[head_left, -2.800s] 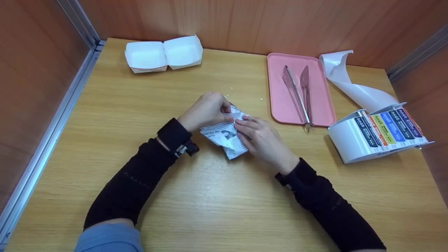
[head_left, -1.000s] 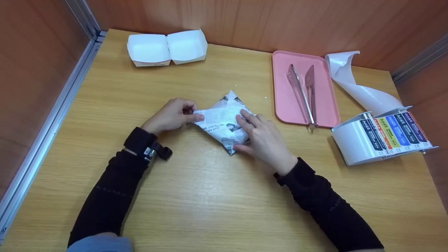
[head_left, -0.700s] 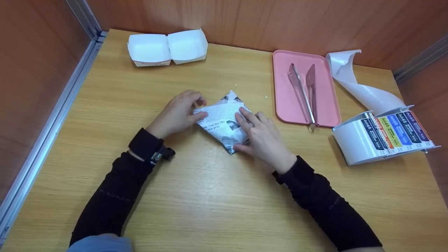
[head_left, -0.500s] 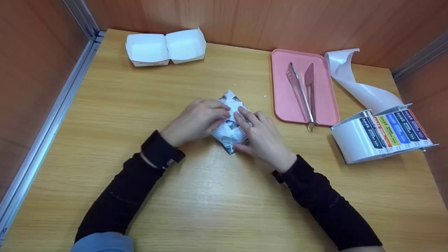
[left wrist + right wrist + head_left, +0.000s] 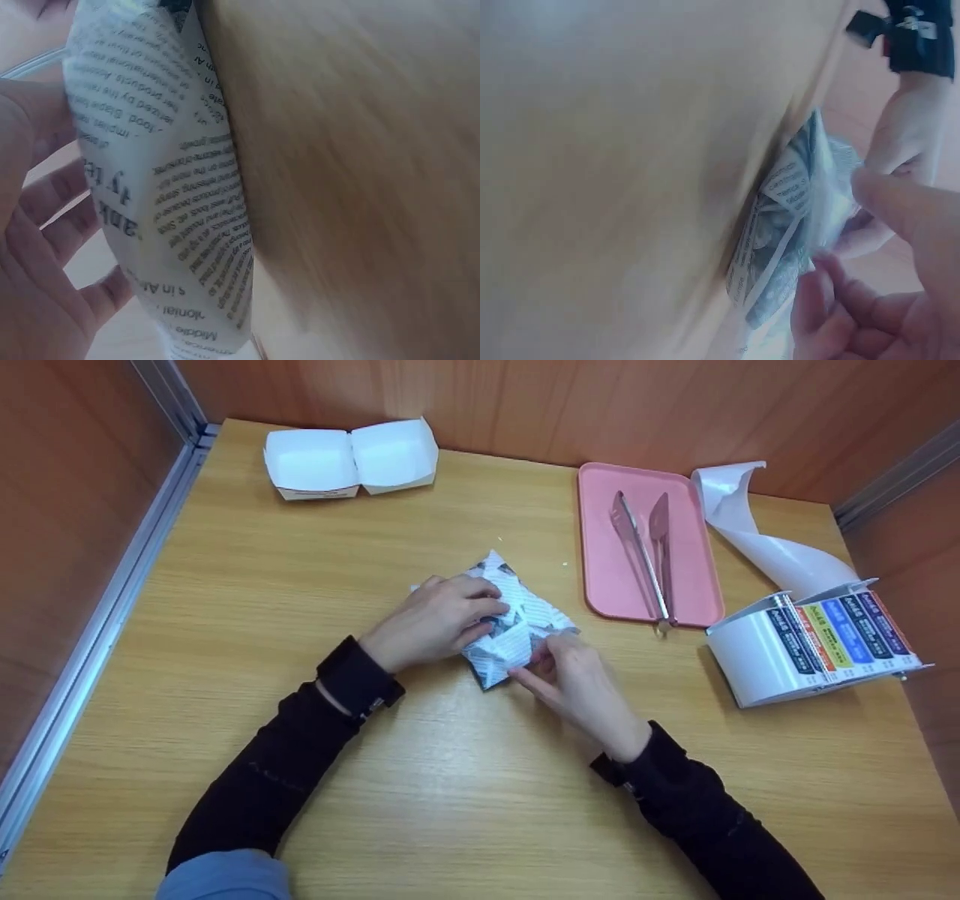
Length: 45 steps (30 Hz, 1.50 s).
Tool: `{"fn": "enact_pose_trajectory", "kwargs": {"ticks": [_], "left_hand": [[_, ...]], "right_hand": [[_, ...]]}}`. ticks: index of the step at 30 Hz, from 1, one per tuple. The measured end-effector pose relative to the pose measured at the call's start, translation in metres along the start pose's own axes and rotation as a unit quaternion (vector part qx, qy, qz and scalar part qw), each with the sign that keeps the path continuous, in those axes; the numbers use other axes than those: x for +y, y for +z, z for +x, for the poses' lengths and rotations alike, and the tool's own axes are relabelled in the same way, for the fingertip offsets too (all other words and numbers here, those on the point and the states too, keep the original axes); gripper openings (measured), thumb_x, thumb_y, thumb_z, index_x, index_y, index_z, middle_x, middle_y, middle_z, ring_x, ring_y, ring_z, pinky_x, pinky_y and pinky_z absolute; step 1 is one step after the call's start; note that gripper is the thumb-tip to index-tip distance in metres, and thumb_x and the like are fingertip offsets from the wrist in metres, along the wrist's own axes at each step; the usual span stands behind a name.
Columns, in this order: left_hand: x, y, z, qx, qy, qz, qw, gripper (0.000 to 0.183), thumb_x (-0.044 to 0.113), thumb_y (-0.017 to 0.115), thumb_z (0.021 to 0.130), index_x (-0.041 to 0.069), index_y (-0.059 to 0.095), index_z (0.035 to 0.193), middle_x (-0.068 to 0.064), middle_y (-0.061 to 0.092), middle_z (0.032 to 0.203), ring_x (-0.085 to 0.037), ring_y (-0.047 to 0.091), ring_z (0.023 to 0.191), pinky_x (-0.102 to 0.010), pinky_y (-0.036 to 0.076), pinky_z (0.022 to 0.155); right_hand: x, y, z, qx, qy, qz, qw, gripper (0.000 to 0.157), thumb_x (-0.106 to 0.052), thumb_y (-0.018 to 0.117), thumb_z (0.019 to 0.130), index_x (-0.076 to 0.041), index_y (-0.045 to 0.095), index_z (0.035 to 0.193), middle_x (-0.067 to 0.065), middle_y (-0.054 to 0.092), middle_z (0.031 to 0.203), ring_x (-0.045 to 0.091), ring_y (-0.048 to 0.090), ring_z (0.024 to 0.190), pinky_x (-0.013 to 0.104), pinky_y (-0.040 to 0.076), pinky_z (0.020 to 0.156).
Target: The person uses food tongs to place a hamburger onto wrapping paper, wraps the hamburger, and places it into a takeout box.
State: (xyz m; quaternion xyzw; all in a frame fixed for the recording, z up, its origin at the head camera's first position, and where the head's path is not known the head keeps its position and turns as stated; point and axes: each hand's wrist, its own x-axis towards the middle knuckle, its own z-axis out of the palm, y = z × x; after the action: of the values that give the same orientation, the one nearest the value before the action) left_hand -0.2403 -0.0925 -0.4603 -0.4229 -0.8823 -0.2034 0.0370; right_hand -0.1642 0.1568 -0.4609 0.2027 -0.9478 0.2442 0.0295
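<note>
A packet of newsprint-patterned wrapping paper [image 5: 510, 643] lies folded on the wooden table in the head view; whatever it may contain is hidden. My left hand [image 5: 442, 615] rests on its upper left side, and in the left wrist view the fingers [image 5: 64, 225] touch the printed paper [image 5: 172, 172] without curling round it. At the packet's lower right edge is my right hand [image 5: 581, 682], its fingertips against the paper. In the right wrist view its thumb [image 5: 885, 199] stands apart from the loosely bent fingers. A paper corner points out to the right.
A white hinged box [image 5: 311, 461] stands unfolded at the back left. Two metal utensils [image 5: 645, 562] lie on a pink tray [image 5: 596, 592] to the right. Beyond it are a white roll dispenser [image 5: 750, 660] with coloured labels and a curling white sheet [image 5: 780, 559]. Wood panels surround the table.
My left hand let go of the paper's left corner and moved right onto the packet. My right hand slid from its top to the lower right edge, and the right corner now shows.
</note>
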Motion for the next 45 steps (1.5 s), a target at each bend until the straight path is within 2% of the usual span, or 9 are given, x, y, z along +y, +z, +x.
{"fn": "enact_pose_trajectory", "kwargs": {"ticks": [2,5,10,18,29,31,38,41,45], "left_hand": [[0.001,0.001,0.001,-0.002,-0.001,0.001,1.0,0.034,0.027,0.066,0.108,0.014,0.072,0.14,-0.009,0.067,0.144,-0.029,0.062,0.136,-0.05,0.052,0.1],[0.002,0.002,0.002,-0.011,-0.005,0.0,0.9999,0.036,0.029,0.063,0.109,0.015,0.069,0.141,-0.009,0.062,0.153,-0.03,0.058,0.142,-0.051,0.052,0.102],[0.002,0.004,0.003,-0.018,-0.01,0.004,0.9998,0.039,0.029,0.061,0.11,0.018,0.065,0.147,-0.006,0.057,0.161,-0.03,0.053,0.148,-0.053,0.051,0.105],[0.002,0.005,0.005,-0.016,-0.004,0.024,0.9996,0.041,0.03,0.059,0.111,0.02,0.063,0.151,-0.006,0.058,0.16,-0.03,0.055,0.146,-0.056,0.051,0.106],[0.003,0.01,0.002,-0.011,0.009,0.081,0.9966,0.043,0.035,0.057,0.112,0.022,0.061,0.153,-0.005,0.059,0.16,-0.028,0.056,0.143,-0.054,0.052,0.101],[0.003,0.011,0.002,-0.008,0.008,0.082,0.9966,0.043,0.035,0.057,0.112,0.023,0.061,0.153,-0.004,0.059,0.159,-0.028,0.055,0.143,-0.054,0.052,0.101],[0.004,0.011,0.001,-0.019,-0.001,0.067,0.9976,0.044,0.032,0.055,0.113,0.023,0.057,0.156,-0.005,0.055,0.163,-0.031,0.053,0.146,-0.055,0.052,0.105],[0.005,0.011,0.0,-0.027,-0.002,0.074,0.9969,0.045,0.032,0.054,0.114,0.023,0.056,0.158,-0.005,0.054,0.164,-0.031,0.052,0.147,-0.056,0.052,0.106],[0.007,0.01,0.001,-0.033,0.004,0.099,0.9945,0.046,0.033,0.053,0.114,0.023,0.054,0.159,-0.006,0.052,0.165,-0.031,0.052,0.147,-0.056,0.052,0.105]], "right_hand": [[0.0,-0.001,0.0,-0.03,0.04,0.041,0.998,0.032,-0.039,0.079,0.099,-0.01,0.075,0.087,0.001,0.07,0.077,0.01,0.059,0.066,0.025,0.049,0.06],[0.003,0.001,0.001,-0.079,0.092,0.126,0.985,0.029,-0.037,0.078,0.099,-0.011,0.079,0.087,0.001,0.074,0.073,0.009,0.063,0.061,0.021,0.047,0.056],[0.004,0.011,0.003,-0.131,0.143,0.26,0.946,0.028,-0.032,0.081,0.098,-0.004,0.081,0.098,0.008,0.078,0.075,0.013,0.07,0.058,0.025,0.055,0.052],[0.007,0.03,0.004,-0.15,0.228,0.394,0.878,0.026,-0.024,0.078,0.1,0.001,0.075,0.097,-0.002,0.072,0.063,0.006,0.063,0.048,0.022,0.053,0.047],[0.007,0.028,0.002,-0.188,0.262,0.433,0.842,0.019,-0.017,0.074,0.1,-0.009,0.068,0.083,-0.007,0.063,0.062,0.004,0.054,0.052,0.018,0.046,0.052],[0.007,0.028,0.001,-0.184,0.261,0.436,0.841,0.019,-0.015,0.072,0.1,-0.009,0.067,0.083,-0.007,0.061,0.062,0.004,0.053,0.052,0.019,0.044,0.052],[0.006,0.031,-0.005,-0.147,0.242,0.421,0.861,0.018,-0.021,0.077,0.1,-0.007,0.071,0.09,-0.005,0.068,0.066,0.005,0.058,0.053,0.02,0.05,0.052],[0.007,0.032,-0.005,-0.154,0.244,0.427,0.857,0.018,-0.019,0.077,0.1,-0.005,0.072,0.091,-0.004,0.072,0.068,0.004,0.061,0.053,0.019,0.051,0.052],[0.011,0.028,-0.004,-0.18,0.262,0.446,0.836,0.018,-0.015,0.073,0.101,-0.005,0.07,0.087,-0.004,0.071,0.068,0.003,0.06,0.054,0.018,0.051,0.053]]}}
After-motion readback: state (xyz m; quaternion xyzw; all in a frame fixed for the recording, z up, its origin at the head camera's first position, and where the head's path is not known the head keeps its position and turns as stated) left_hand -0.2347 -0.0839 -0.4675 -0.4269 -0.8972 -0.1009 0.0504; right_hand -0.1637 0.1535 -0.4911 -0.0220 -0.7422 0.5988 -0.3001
